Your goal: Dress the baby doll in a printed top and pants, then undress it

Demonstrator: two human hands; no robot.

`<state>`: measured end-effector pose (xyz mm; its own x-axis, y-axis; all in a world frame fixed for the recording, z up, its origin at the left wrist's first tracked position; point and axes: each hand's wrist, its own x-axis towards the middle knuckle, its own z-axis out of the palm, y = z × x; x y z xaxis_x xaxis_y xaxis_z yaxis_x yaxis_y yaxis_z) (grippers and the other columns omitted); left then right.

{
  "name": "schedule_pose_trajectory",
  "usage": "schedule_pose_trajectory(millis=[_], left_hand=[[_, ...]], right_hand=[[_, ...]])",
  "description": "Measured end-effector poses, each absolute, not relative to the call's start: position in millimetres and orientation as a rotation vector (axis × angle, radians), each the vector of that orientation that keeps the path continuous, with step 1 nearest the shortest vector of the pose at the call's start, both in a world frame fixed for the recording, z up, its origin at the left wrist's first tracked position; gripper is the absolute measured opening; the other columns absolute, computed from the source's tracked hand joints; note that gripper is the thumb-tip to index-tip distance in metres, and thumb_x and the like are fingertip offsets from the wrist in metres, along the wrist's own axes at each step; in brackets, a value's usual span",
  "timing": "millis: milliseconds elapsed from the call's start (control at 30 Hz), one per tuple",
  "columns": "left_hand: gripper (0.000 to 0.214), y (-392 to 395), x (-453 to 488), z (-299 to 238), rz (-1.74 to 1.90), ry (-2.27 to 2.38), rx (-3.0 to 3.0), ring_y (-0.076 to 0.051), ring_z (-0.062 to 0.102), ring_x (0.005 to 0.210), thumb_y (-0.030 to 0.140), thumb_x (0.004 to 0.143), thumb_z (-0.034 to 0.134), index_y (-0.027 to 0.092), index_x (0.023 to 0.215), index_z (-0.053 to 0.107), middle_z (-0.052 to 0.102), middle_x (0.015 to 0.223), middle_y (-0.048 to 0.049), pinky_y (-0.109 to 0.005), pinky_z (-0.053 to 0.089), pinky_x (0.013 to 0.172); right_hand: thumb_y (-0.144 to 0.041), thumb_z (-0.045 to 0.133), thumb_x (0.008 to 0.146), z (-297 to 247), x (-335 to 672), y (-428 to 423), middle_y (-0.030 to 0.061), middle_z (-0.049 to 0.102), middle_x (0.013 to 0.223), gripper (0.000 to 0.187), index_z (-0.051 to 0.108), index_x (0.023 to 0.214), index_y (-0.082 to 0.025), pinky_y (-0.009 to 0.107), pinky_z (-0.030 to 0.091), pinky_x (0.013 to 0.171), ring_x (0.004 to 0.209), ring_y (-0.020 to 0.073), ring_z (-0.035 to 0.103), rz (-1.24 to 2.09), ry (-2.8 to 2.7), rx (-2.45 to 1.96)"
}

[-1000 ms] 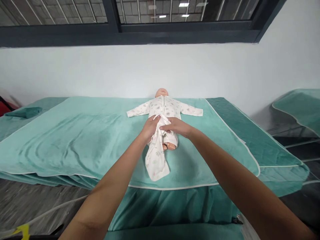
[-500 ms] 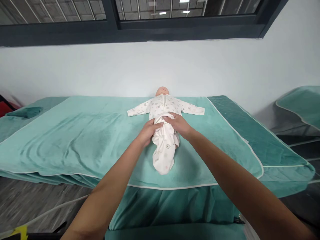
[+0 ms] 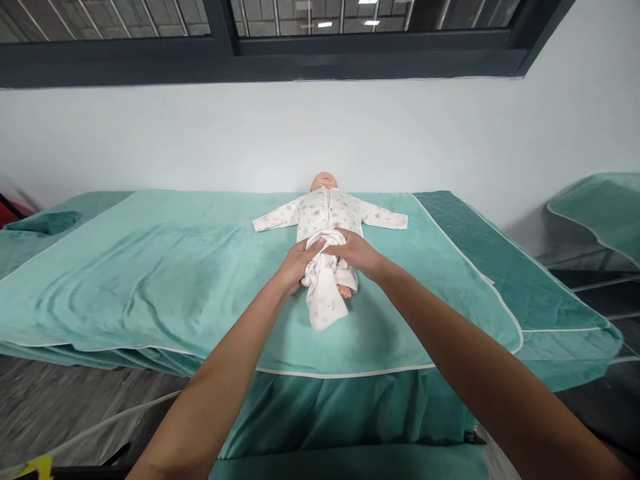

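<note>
A baby doll lies on its back on the green bed, head toward the wall, arms spread wide. It wears a white long-sleeved top with small printed figures. Over its lower body, white printed baby trousers are bunched up, one leg hanging toward me. My left hand grips the bunched cloth on its left side, thumb on top. From the right, my right hand pinches the same gathered cloth. A bare doll foot shows beside the cloth; the other foot is hidden.
A light green blanket with white edging covers the bed. Behind it stand a white wall and a dark window frame. Another green-covered surface is at the right, and a red item at far left.
The trousers are gathered up more between my hands, and the hanging leg has become shorter. The doll's foot now shows more beside it.
</note>
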<state>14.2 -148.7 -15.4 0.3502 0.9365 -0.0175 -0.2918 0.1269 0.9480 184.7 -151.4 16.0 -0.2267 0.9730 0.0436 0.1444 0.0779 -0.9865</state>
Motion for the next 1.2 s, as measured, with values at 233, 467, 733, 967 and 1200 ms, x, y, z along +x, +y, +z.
schedule_pose_trajectory(millis=[233, 467, 733, 967, 1200], left_hand=[[0.045, -151.6, 8.1, -15.6, 0.989, 0.711, 0.966, -0.019, 0.070, 0.079, 0.034, 0.068, 0.089, 0.013, 0.103, 0.072, 0.077, 0.093, -0.0081, -0.028, 0.053, 0.073], [0.039, -148.2, 19.0, -23.1, 1.139, 0.649, 0.718, -0.023, 0.071, 0.079, 0.029, 0.067, 0.084, 0.014, 0.099, 0.068, 0.074, 0.079, -0.0044, -0.036, 0.057, 0.079], [0.050, -153.7, 13.6, -16.0, 1.037, 0.720, 0.960, -0.018, 0.067, 0.081, 0.047, 0.072, 0.085, 0.011, 0.104, 0.073, 0.076, 0.096, -0.0101, -0.028, 0.050, 0.074], [0.048, -166.8, 10.7, -3.6, 0.995, 0.780, 1.025, -0.018, 0.066, 0.080, 0.041, 0.066, 0.089, 0.012, 0.101, 0.075, 0.076, 0.090, -0.0086, -0.028, 0.049, 0.074], [0.050, -205.5, 34.4, -3.5, 1.167, 0.875, 0.830, -0.013, 0.059, 0.062, 0.050, 0.066, 0.085, 0.013, 0.095, 0.070, 0.069, 0.075, -0.0026, -0.024, 0.044, 0.057]], right_hand=[[-0.035, 0.076, 0.075, 13.0, 184.9, -147.3, 0.0046, 0.076, 0.102, 0.030, 0.072, 0.099, -0.018, 0.031, 0.052, 0.081, 0.094, 0.0215, 0.068, 1.238, -1.394, -1.180], [-0.033, 0.088, 0.066, 24.2, 193.3, -153.2, 0.0053, 0.077, 0.110, 0.044, 0.075, 0.107, -0.020, 0.037, 0.053, 0.092, 0.105, 0.0260, 0.068, 1.535, -1.693, -1.153], [-0.031, 0.072, 0.074, 15.5, 186.9, -150.0, 0.0047, 0.074, 0.101, 0.035, 0.068, 0.108, -0.019, 0.034, 0.054, 0.082, 0.092, 0.0221, 0.067, 1.333, -1.391, -1.151], [-0.039, 0.069, 0.076, 4.4, 181.7, -146.9, 0.0018, 0.070, 0.093, 0.025, 0.064, 0.093, -0.021, 0.033, 0.051, 0.079, 0.090, 0.0213, 0.062, 1.016, -1.575, -1.254], [-0.035, 0.061, 0.080, -1.9, 183.3, -148.6, 0.0032, 0.073, 0.097, 0.019, 0.064, 0.093, -0.022, 0.034, 0.049, 0.081, 0.093, 0.0230, 0.063, 0.865, -1.863, -1.204]])
